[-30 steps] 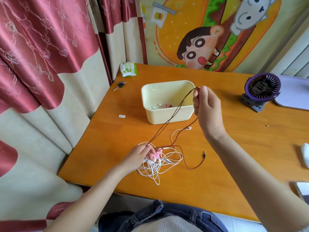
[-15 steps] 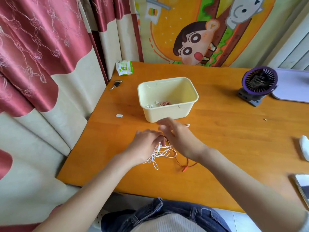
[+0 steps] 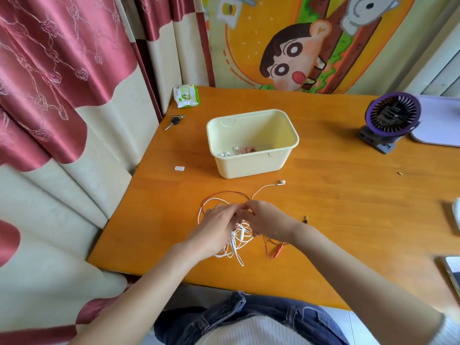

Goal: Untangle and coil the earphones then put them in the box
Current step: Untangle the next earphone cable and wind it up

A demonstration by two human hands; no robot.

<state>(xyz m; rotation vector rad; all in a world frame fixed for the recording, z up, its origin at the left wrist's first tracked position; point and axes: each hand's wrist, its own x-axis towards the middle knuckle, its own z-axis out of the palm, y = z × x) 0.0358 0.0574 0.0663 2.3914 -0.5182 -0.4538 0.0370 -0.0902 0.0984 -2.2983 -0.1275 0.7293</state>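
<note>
Two hands meet over a tangle of thin white and red earphone cords (image 3: 239,241) lying near the front edge of the orange wooden tabletop (image 3: 348,207), a bit left of centre. The right hand (image 3: 267,220) has thumb & forefinger curled in, pinching cord at the top of the tangle. The left hand (image 3: 217,226) lies over the tangle's left side w/ fingertips blurred, so whether it grips or only presses can't be told. A white earbud (image 3: 282,182) trails out on its lead toward the cream rectangular plastic box (image 3: 249,166). The box sits just behind the tangle, toward the tabletop's middle, & holds a small coiled reddish earphone set (image 3: 246,150) plus a few white buds (image 3: 225,153). A black jack plug (image 3: 305,219) lies just right of the right wrist, and a red inline piece (image 3: 278,251) sits nearer the front edge. Untangling looks only partly done: red & white loops are interlaced, nothing here is coiled yet. Main risk is prob. a hard pull on the wrong strand, which would cinch the knot tighter or strain the thin lead at a bud or plug joint. Slack loops close to the front edge could also slip off the tabletop & drag the rest down if the left hand lets go.
</note>
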